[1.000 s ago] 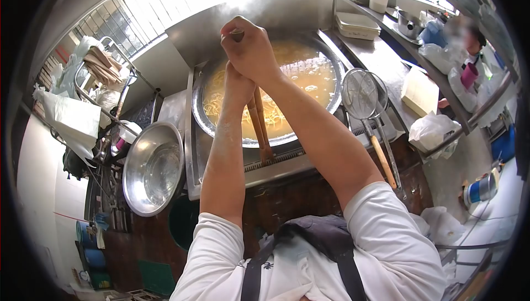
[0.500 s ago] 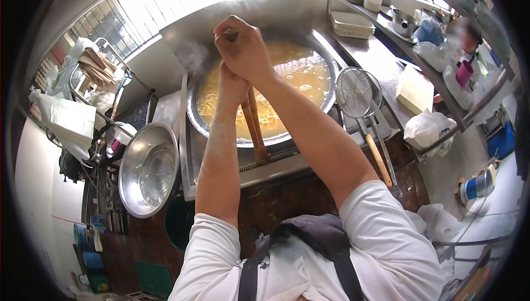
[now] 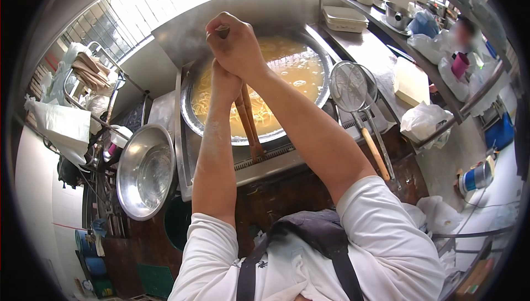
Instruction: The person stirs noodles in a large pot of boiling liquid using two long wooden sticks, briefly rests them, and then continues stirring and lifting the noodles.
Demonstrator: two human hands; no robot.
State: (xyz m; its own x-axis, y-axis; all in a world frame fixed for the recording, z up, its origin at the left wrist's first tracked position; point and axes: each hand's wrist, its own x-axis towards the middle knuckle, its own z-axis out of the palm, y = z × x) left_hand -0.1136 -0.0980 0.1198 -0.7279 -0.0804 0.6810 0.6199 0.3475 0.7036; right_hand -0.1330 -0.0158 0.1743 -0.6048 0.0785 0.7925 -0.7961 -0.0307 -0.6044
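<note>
A wide metal-rimmed pot [image 3: 193,121] holds yellowish broth with pale noodles [image 3: 201,99], and steam drifts at its back left. Above it, my right hand [image 3: 234,47] is closed in a fist, and a round end shows in its curl. Just below, my left hand [image 3: 226,84] is closed too, pressed against the right wrist. Long wooden sticks [image 3: 247,121] run from under my hands down past the pot's near rim, their lower ends close together. My left fingers are mostly hidden, and so is the sticks' upper part.
Right of the pot lie wire strainers [image 3: 349,86] with long handles. A large steel basin [image 3: 144,171] stands at left. Further right are a metal counter [image 3: 353,44], a cream block [image 3: 411,83], white plastic bags [image 3: 425,124] and a loaded shelf. A person is partly visible behind it.
The whole view has shifted slightly, so pot, basin and strainers appear a little further left. My hands keep the same grip, with hardly any change relative to the pot.
</note>
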